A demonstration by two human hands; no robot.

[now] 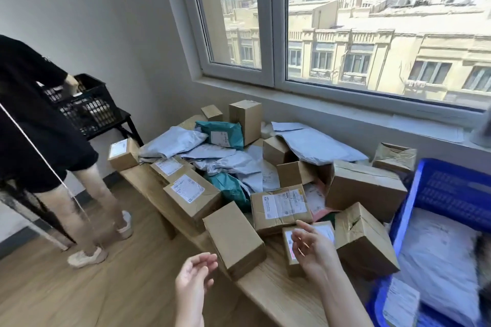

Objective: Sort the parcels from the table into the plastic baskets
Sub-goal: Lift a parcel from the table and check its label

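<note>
Now the right hand (pixel 310 247), fingers loosely spread and empty, is hovering over a small labelled carton (pixel 289 265) on the worktop (pixel 279 297), probably reaching to take it; the left hand (pixel 194 276) is waiting open, the blue basket (pixel 406 210) standing alongside.

Open strip of bare tabletop (pixel 268 300) at six o'clock of the right hand (pixel 313 249), free for a pass along the near edge. Hemmed in at nine o'clock by a plain brown box (pixel 235 239), with the left hand (pixel 195 277) just beyond it, off the tabletop edge. Blocked at three o'clock by a crumpled box (pixel 364 241), just beside the blue basket (pixel 406 210) wall. Walled off at twelve o'clock by a taped labelled box (pixel 280 207), then heaped mailers (pixel 225 159) and cartons packed back to the window sill (pixel 372 119), no gap showing between. Open air above the heap.
</note>
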